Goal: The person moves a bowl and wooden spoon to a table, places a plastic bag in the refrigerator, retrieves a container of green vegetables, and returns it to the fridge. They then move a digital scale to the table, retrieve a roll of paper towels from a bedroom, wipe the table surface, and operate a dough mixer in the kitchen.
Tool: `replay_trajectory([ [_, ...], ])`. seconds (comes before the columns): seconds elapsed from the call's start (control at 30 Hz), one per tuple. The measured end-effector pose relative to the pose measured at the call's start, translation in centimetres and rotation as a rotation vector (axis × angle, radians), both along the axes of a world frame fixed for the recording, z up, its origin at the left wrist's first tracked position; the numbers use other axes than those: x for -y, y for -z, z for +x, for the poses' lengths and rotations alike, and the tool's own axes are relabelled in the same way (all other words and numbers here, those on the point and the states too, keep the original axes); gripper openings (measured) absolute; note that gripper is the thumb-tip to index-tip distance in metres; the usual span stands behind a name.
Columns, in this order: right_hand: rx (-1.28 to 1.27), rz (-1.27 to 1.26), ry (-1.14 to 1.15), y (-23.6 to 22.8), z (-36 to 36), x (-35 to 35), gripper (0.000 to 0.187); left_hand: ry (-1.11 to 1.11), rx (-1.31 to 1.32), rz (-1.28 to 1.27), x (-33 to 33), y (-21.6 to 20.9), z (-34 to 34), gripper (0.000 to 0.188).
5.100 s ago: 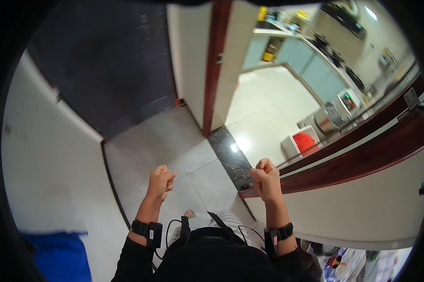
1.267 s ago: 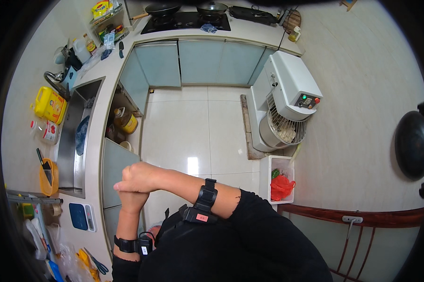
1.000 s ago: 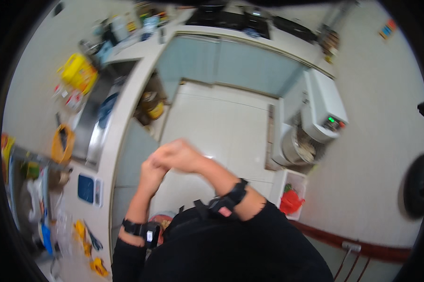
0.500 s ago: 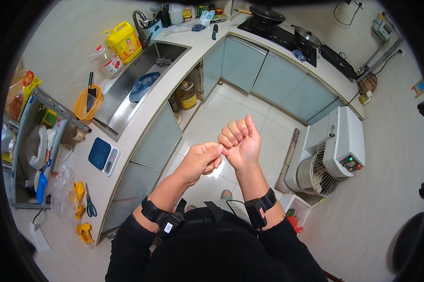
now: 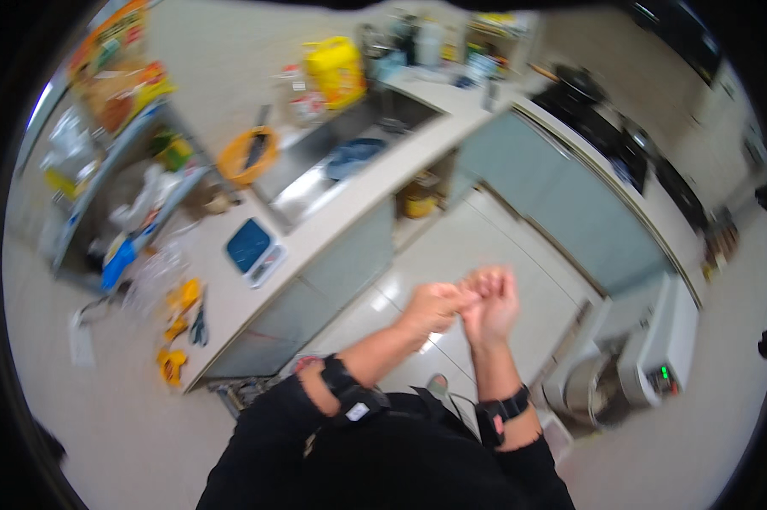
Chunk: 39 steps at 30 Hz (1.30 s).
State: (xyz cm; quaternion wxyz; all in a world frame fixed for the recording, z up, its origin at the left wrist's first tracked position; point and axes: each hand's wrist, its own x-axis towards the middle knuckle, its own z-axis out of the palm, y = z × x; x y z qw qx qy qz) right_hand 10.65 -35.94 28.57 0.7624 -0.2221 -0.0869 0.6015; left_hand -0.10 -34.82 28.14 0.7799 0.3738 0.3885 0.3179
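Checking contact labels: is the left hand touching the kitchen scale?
Apart. The head view shows the left hand clear of the kitchen scale, with countertop and cabinet front visible between them.

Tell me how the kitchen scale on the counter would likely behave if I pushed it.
The kitchen scale looks low and flat, so it would probably slide along the counter rather than tip or roll. Its slab-like body suggests it's stiff. The thin profile hints at a fairly light weight.
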Motion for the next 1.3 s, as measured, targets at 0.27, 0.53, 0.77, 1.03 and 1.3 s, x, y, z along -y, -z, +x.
replay_trajectory([
  [0.27, 0.005, 0.06, -0.219, -0.7, -2.1, -2.0, 0.037, -0.151, 0.021, 0.155, -0.2, 0.7, -2.5, 0.023],
  [0.53, -0.063, 0.022, -0.416, -0.6, -3.7, -3.6, 0.034, -0.289, 0.165, 0.07, 0.0, 1.0, -4.5, 0.025],
  [0.77, 0.068, 0.041, -0.474, 0.4, -5.9, -3.6, 0.033, -0.377, -0.075, 0.139, 0.3, 0.8, -5.7, 0.03],
  [1.03, 0.047, 0.01, -0.535, 0.4, -6.0, -4.2, 0.031, -0.335, -0.042, 0.155, 0.1, 1.2, -6.5, 0.028],
  [1.3, -0.115, -0.043, -0.714, 1.7, -2.0, -7.0, 0.032, -0.363, -0.061, 0.094, -2.4, 3.1, -7.2, 0.022],
])
